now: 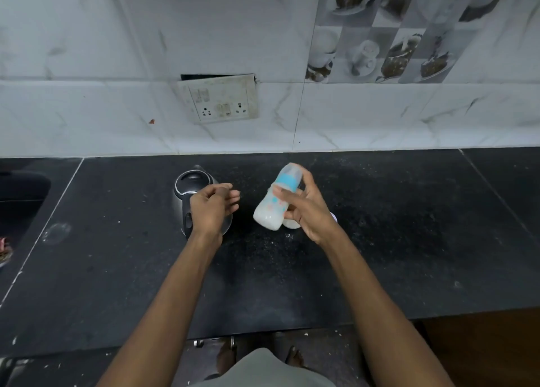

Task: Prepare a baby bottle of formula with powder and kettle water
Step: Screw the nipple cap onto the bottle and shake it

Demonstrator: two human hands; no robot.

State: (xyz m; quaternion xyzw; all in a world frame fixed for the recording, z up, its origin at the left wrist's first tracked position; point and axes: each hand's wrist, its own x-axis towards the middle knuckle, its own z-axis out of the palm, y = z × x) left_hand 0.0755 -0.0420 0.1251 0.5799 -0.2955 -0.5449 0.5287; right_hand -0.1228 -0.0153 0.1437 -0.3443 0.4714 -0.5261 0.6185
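Two hands work above the black countertop point(380, 240), near its back edge. R. fingers point(306, 182) wrap the baby bottle point(273, 204) around its mid-body, thumb on the near face, remaining fingers behind. Bottle is tilted, capped end up and toward the wall, base low and toward the counter's left end. Milky white liquid fills the lower part; blue collar and clear cap appear fitted. Judgement: cap on plus tilt suggests a shake/mix step, i.e. powder and water already combined, task near its end. Right hand point(304, 211) carries the bottle clear of the surface.

L. fingers point(230, 195) are loosely curled, gripping nothing visible; left hand point(209, 211) hovers over the electric kettle point(191, 195), above its handle, contact not confirmed. Kettle stands upright w/ lid shut, left of the bottle, near the counter's back edge. Judgement: hand sits there either to steady or to release the kettle; cannot tell which.

A small white item point(292, 224) lies on the counter under the right hand, mostly hidden; ID not possible.

Surface: dark speckled stone, dusted w/ white specks around the work zone, front edge toward the person. Sink point(23, 193) at the left end. Marble-look tiled wall point(87, 108) behind, w/ a loose, tilted socket plate point(219, 100) and a decorative cup-print tile panel point(394, 35) toward the right.
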